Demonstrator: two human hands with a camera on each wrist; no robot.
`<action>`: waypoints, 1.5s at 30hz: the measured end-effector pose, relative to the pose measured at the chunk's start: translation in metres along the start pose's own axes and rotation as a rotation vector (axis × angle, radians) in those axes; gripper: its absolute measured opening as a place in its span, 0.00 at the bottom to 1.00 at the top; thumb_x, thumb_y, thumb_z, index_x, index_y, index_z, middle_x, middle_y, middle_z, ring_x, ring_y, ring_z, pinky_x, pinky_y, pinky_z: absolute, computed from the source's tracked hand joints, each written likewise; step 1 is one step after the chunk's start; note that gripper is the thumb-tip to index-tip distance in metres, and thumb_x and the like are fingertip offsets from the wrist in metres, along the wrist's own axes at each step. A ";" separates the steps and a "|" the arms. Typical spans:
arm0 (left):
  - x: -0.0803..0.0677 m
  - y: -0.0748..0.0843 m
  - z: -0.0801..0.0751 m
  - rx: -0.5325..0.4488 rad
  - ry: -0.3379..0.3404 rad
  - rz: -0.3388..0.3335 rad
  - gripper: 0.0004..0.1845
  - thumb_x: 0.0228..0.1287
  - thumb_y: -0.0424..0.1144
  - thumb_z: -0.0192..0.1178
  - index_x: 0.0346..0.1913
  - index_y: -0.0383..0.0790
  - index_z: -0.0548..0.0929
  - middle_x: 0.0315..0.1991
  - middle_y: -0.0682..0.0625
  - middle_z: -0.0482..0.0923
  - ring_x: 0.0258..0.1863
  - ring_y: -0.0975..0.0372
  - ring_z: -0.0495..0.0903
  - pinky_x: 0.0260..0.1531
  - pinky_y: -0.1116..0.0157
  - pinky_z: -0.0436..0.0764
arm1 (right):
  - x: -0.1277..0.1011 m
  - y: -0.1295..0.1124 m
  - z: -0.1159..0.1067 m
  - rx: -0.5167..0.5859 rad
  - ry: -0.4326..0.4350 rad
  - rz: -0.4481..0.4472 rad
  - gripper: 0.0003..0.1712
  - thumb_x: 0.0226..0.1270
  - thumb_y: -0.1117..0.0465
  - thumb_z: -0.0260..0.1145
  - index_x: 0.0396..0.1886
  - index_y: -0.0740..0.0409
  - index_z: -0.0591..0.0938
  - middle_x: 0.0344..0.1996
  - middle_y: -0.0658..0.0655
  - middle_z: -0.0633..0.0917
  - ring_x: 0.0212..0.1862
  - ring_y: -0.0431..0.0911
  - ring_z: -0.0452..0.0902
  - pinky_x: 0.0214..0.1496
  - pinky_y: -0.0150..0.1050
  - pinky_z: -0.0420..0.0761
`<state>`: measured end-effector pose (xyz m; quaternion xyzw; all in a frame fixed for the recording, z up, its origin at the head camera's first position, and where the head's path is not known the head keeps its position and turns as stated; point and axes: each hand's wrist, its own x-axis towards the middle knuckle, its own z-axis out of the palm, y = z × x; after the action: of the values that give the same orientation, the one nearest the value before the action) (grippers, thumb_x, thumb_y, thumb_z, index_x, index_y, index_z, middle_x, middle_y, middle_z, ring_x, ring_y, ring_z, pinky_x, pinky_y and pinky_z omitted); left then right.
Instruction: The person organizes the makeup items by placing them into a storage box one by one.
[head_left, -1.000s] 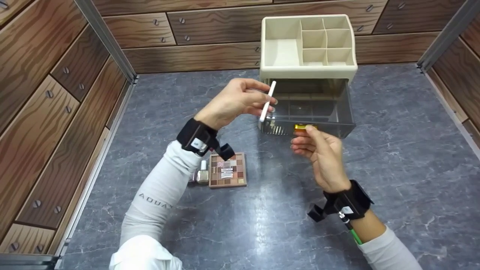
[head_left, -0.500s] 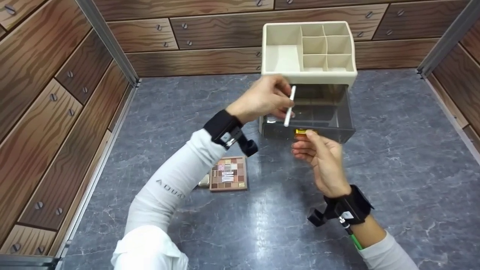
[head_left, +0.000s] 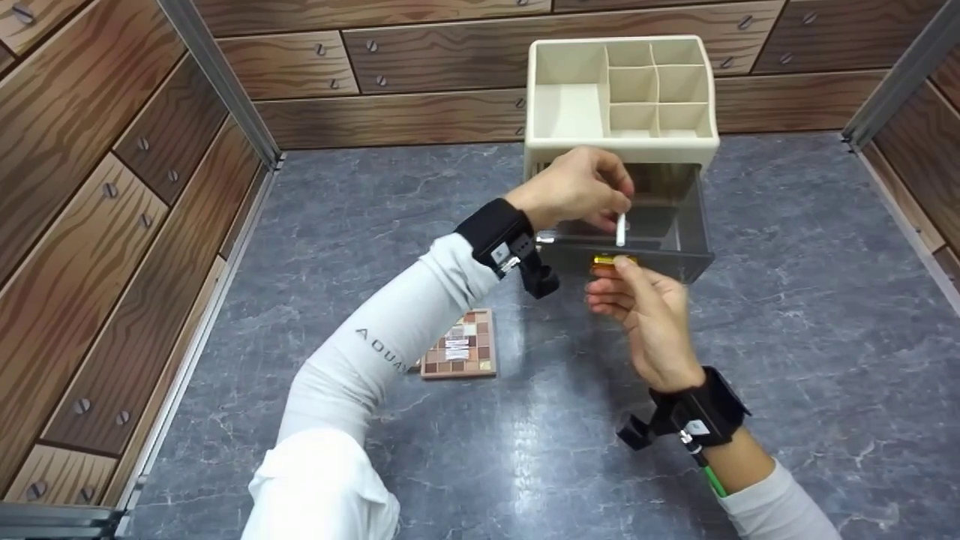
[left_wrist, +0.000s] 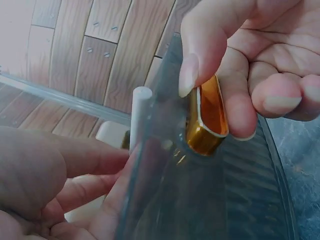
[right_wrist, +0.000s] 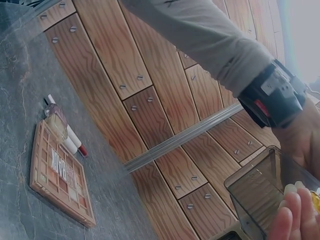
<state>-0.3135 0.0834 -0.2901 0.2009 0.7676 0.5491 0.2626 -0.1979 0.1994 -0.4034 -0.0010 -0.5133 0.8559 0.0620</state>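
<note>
My left hand (head_left: 585, 187) pinches a slim white stick (head_left: 621, 229), pen-like with a rounded end. Hand and stick are over the pulled-out grey see-through drawer (head_left: 706, 225), close behind its front wall. That drawer belongs to a cream cosmetics organizer (head_left: 622, 142). On the drawer's front is a hollow, shiny gold handle (left_wrist: 205, 140). My right hand (head_left: 651, 319) pinches this handle between thumb and fingers. From the left wrist, the stick (left_wrist: 141, 112) shows upright beside the drawer's wall, its lower part hidden by my fingers.
An eyeshadow palette (head_left: 472, 349) lies on the grey marbled surface, partly behind my left sleeve. Beside it, in the right wrist view, are a nail polish bottle (right_wrist: 56, 127) and white-and-red tubes (right_wrist: 75, 142). Wood-patterned walls (head_left: 442, 64) stand behind and at the sides.
My left hand has moved right with the white stick, from the drawer's left edge to over its middle, and the stick has turned more upright. My right hand stays on the handle.
</note>
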 end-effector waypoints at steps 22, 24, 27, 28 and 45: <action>0.017 -0.006 0.028 0.704 0.070 0.071 0.16 0.47 0.45 0.75 0.39 0.45 0.84 0.30 0.56 0.82 0.36 0.65 0.79 0.37 0.75 0.74 | -0.001 0.002 0.001 0.006 0.010 0.000 0.15 0.69 0.59 0.61 0.35 0.69 0.84 0.23 0.59 0.85 0.25 0.45 0.82 0.28 0.36 0.84; 0.017 -0.007 0.028 0.710 0.068 0.071 0.16 0.47 0.44 0.75 0.40 0.45 0.85 0.32 0.55 0.82 0.39 0.65 0.78 0.37 0.75 0.73 | 0.000 0.003 0.002 0.007 0.006 0.000 0.15 0.70 0.59 0.61 0.34 0.69 0.84 0.23 0.59 0.85 0.25 0.45 0.82 0.28 0.36 0.84; 0.016 -0.008 0.026 0.709 0.064 0.081 0.16 0.47 0.42 0.74 0.40 0.45 0.85 0.34 0.55 0.81 0.40 0.64 0.77 0.37 0.75 0.73 | 0.000 0.004 0.002 0.005 0.005 0.000 0.15 0.70 0.59 0.61 0.35 0.69 0.84 0.23 0.59 0.85 0.25 0.45 0.82 0.28 0.36 0.84; 0.016 -0.008 0.026 0.709 0.061 0.087 0.16 0.48 0.42 0.74 0.41 0.44 0.85 0.33 0.55 0.82 0.39 0.64 0.77 0.36 0.74 0.74 | 0.000 0.004 0.002 0.004 0.007 0.000 0.15 0.69 0.59 0.61 0.35 0.69 0.84 0.23 0.59 0.85 0.25 0.45 0.82 0.28 0.36 0.83; -0.026 -0.001 -0.015 0.143 0.085 0.095 0.21 0.56 0.36 0.70 0.52 0.36 0.77 0.40 0.43 0.79 0.30 0.55 0.84 0.32 0.64 0.85 | 0.001 0.001 0.000 0.025 -0.004 -0.008 0.15 0.70 0.59 0.60 0.34 0.69 0.84 0.22 0.59 0.86 0.25 0.46 0.83 0.27 0.36 0.84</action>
<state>-0.3024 0.0560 -0.2823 0.2319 0.8049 0.5127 0.1882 -0.1990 0.1989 -0.4043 0.0034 -0.5025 0.8621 0.0644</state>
